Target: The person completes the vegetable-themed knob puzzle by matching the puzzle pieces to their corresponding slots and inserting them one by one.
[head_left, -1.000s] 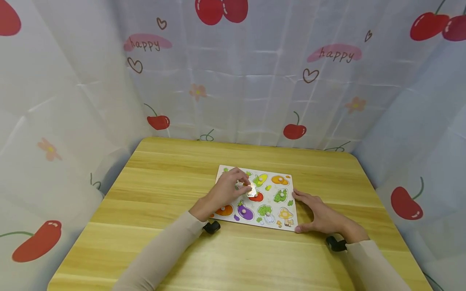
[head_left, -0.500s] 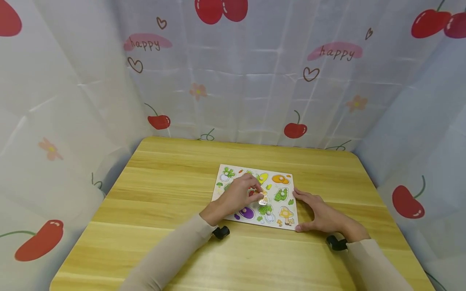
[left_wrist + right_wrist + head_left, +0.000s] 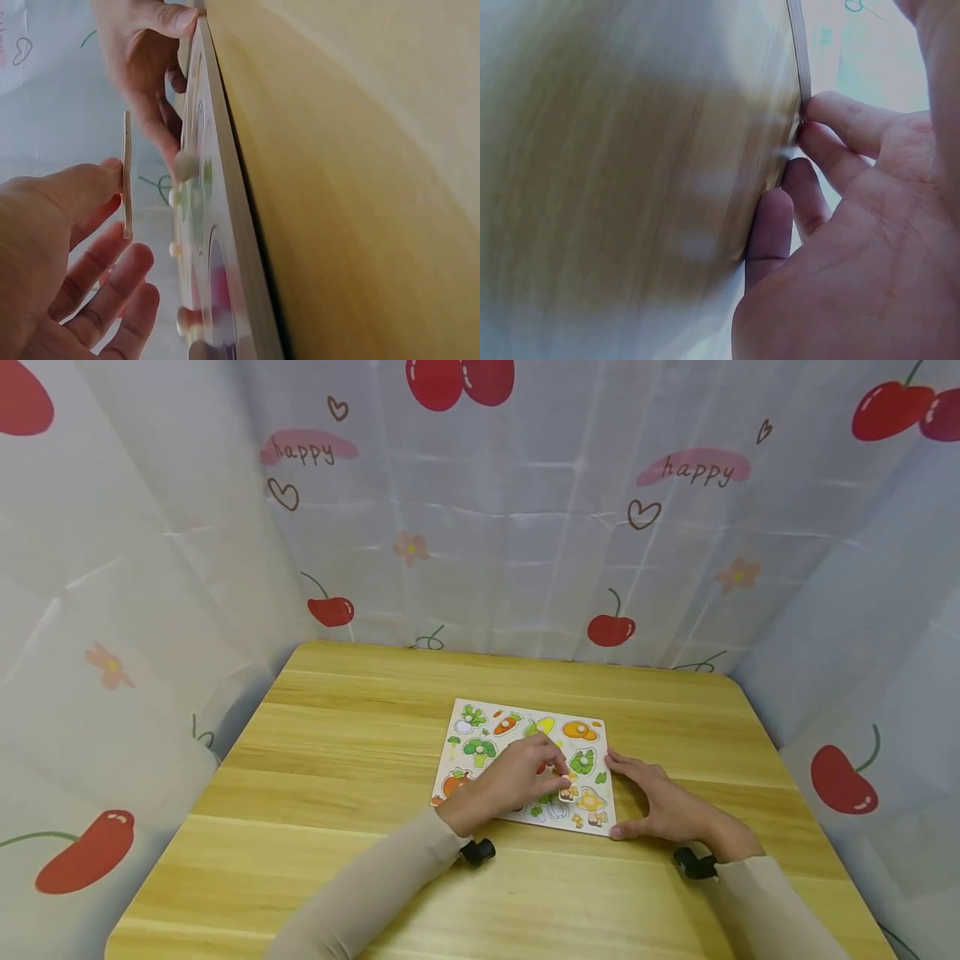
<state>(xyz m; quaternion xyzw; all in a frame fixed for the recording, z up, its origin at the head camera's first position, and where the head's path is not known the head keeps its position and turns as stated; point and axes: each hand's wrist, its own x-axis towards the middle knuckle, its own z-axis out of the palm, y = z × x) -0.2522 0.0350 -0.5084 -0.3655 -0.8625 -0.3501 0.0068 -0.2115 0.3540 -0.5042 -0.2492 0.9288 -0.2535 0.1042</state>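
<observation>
On the table lies a white vegetable puzzle board [image 3: 608, 802] bearing knobbed pieces such as a carrot, a broccoli and a pumpkin. My left hand [image 3: 517, 777] pinches a flat mushroom puzzle piece [image 3: 570, 790] between thumb and fingertips, above the board's lower right part. Seen edge-on in the left wrist view, the wooden piece [image 3: 127, 176] is apart from the board. A mushroom picture [image 3: 592, 806] shows in the board's near right corner. My right hand [image 3: 671, 802] touches the board's right side, thumb at the near corner, fingers farther up. The left hand hides the board's middle.
A wood-grain table [image 3: 360, 735] surrounds the board. Curtains [image 3: 495, 527] printed with cherries stand behind the table and on both sides. Dark wrist cameras [image 3: 477, 852] sit by both sleeves.
My left hand has moved right and toward the near side with the mushroom piece, uncovering the board's left pieces. My right hand stays at the board's right side.
</observation>
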